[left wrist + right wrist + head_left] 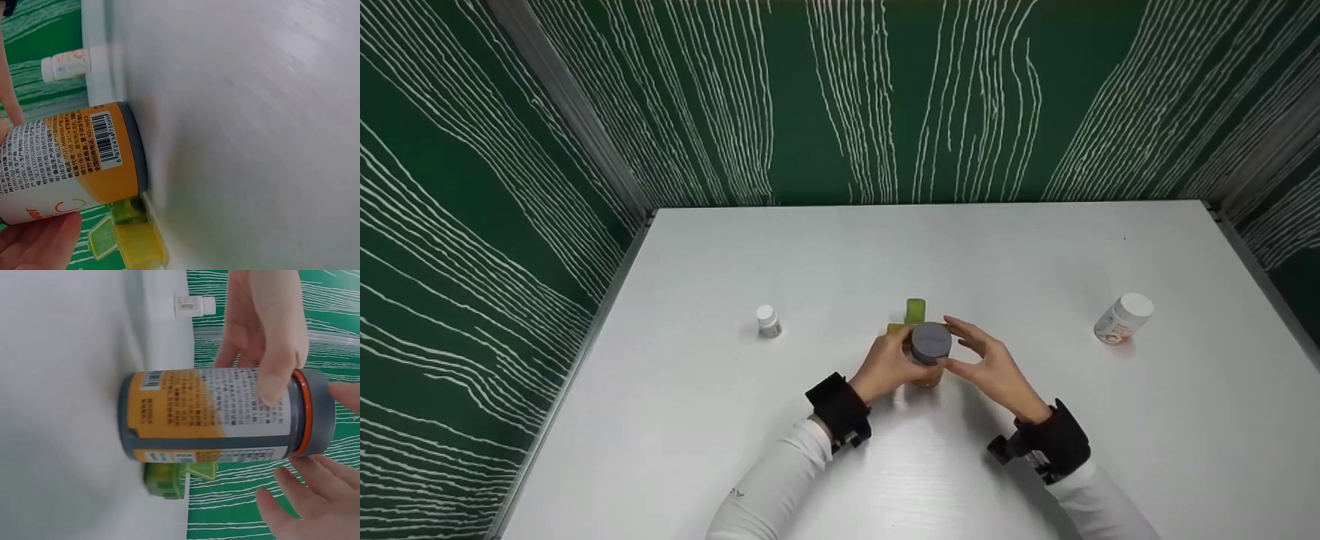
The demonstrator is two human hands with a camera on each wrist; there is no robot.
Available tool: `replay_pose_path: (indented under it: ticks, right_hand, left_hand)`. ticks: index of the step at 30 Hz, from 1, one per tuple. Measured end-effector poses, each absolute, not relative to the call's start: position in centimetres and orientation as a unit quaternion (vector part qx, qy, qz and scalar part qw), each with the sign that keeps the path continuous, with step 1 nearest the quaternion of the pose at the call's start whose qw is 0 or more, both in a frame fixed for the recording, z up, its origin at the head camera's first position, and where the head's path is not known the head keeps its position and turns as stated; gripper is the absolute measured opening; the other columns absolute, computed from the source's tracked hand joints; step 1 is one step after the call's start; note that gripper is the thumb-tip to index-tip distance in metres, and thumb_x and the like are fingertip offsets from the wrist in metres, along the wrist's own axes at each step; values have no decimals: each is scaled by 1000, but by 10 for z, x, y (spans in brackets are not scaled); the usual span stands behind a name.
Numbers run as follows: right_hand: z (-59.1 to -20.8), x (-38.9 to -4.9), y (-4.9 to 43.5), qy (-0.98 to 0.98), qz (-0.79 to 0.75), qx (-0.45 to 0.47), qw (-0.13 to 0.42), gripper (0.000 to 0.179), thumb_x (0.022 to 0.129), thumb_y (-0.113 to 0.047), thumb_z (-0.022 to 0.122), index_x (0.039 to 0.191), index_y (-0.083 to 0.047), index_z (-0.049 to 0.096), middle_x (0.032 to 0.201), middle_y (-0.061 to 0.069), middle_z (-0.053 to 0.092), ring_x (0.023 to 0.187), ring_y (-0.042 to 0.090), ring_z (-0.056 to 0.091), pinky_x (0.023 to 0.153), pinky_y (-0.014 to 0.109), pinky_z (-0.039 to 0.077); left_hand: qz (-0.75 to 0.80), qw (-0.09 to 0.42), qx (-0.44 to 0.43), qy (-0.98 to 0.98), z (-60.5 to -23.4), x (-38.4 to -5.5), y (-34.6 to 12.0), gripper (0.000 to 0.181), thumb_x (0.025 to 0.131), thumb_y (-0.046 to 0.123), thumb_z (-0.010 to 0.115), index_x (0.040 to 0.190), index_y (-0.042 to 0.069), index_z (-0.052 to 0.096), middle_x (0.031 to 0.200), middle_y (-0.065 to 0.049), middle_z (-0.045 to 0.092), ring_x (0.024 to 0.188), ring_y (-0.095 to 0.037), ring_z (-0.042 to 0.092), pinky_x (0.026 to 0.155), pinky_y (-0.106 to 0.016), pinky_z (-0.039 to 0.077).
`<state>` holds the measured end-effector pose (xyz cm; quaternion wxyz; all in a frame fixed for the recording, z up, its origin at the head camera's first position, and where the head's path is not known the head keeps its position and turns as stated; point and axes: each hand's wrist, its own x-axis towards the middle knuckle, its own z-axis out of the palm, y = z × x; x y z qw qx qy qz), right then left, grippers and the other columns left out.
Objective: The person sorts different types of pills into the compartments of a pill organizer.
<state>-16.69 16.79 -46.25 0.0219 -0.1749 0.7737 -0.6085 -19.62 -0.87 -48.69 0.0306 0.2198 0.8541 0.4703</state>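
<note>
Big bottle: one, upright over the worktop; Chinese print, barcode digits 972434.
Left hand: gripping the big bottle.
Right hand: pinching its grey lid.
White bottles: two, smaller bottle left of the big bottle, larger bottle right; print unreadable from here.
Green box: one, just behind the big bottle.

3 bottles: 1 grey-lidded bottle, 1 small white bottle, 1 larger white bottle. 2 hands, 2 black wrist straps, 1 table. Green plastic partly hidden, can't count pieces.
</note>
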Motion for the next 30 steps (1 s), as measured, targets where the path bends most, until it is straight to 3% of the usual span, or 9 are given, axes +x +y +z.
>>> replay_pose_path:
  ticks: [6,12,18,22,26,30]
  right_hand:
    - [-453,-162,159,783,-603,-148,-25,51,71,3,69,119,8,49,110,20,49,101,18,46,92,49,34]
    - [-454,-163,140,813,-566,-114,-82,50,66,2,74,105,12,44,103,22,50,95,29,47,84,48,37]
    - [-474,-181,138,827,-550,-118,-11,71,73,-13,72,126,6,29,115,25,42,101,31,45,82,40,37]
    - [-476,-189,151,803,-568,-172,60,83,72,-17,73,137,-2,23,128,24,38,112,32,42,89,44,35]
    - [-471,-189,169,767,-594,-214,112,69,76,-12,69,135,-3,33,135,16,37,122,28,35,98,47,28]
    - [-462,-183,177,755,-606,-234,90,55,79,0,63,128,5,40,130,20,42,119,23,39,97,47,30]
  left_hand:
    - [472,27,228,851,-487,-197,-9,59,67,19,77,117,-1,51,107,-11,61,98,-15,56,84,-19,41]
    - [455,2,244,856,-486,-196,-8,57,66,18,77,114,0,54,103,-10,62,96,-14,57,82,-17,42]
    - [451,10,245,858,-484,-197,-7,57,67,19,77,115,1,53,105,-11,61,96,-16,57,82,-18,42]
    - [458,29,234,857,-484,-197,-9,59,68,21,76,117,1,51,108,-11,60,99,-17,56,83,-20,42]
    - [474,51,216,852,-484,-195,-10,60,69,24,75,120,3,50,110,-10,59,99,-15,55,83,-19,42]
    - [481,59,211,849,-486,-194,-10,61,68,22,76,120,3,49,110,-9,59,98,-13,55,81,-18,42]
